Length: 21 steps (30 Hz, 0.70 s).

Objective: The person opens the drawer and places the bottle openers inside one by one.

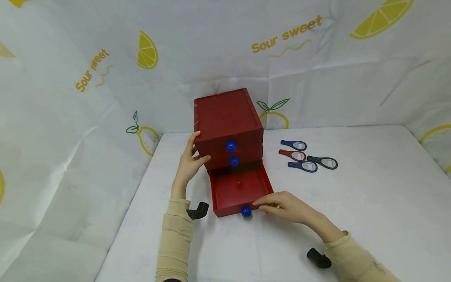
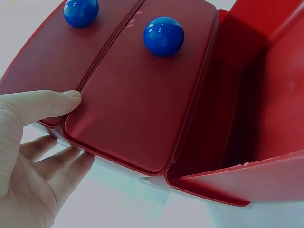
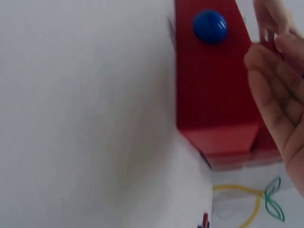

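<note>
A dark red drawer cabinet with blue round knobs stands at the middle of the table. Its lowest drawer is pulled out and holds nothing visible; the upper two are closed. My left hand grips the cabinet's left front corner. In the left wrist view the thumb presses on the front and the other fingers lie along the side. By the front edge of the open drawer, right of its blue knob, is my right hand. Its fingers are extended and nothing is between them.
Several paddle-shaped tools that look like bottle openers, blue, red and black, lie right of the cabinet. A white lemon-print sheet hangs behind. Black wrist mounts stick out from both sleeves.
</note>
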{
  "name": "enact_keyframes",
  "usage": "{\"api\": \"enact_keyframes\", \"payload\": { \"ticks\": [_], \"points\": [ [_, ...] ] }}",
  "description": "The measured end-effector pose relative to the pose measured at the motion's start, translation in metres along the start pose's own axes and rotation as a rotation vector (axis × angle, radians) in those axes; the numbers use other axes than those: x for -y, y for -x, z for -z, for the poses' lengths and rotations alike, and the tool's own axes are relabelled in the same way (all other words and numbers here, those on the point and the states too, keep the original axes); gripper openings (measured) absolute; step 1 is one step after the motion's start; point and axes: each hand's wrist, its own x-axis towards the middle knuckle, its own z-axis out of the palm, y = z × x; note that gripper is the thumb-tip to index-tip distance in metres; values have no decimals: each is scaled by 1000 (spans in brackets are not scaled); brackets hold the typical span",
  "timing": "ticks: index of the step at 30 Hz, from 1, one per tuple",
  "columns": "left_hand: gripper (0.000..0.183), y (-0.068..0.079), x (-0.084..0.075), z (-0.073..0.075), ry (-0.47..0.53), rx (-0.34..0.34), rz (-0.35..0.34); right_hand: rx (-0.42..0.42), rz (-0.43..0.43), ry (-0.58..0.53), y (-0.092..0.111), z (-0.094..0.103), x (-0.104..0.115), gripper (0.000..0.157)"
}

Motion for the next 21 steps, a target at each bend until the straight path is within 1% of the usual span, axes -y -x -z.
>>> {"api": "enact_keyframes", "payload": {
  "ticks": [2,4,7,10,12,14,18,21],
  "points": [
    [74,-2,6,1,1,-1,-12,-60,37,-48,3,10,-6,20],
    [74,-5,12,1,-11,-4,-30,-127,48,-71,6,19,-12,18],
    [76,-10,23,1,-38,-10,-58,-232,-14,-37,9,33,-24,17],
    [76,-12,26,1,-63,-15,-84,-301,-119,104,8,49,-38,17],
    [77,-12,26,1,-57,-16,-99,-306,-184,200,7,59,-48,19],
    [76,-12,26,2,-55,-19,-103,-286,-237,274,4,69,-60,22],
    [73,-12,23,3,-59,-18,-101,-201,-368,364,1,87,-80,34],
    [69,-9,12,3,-70,4,-116,-142,-460,406,0,93,-91,39]
  ]
}}
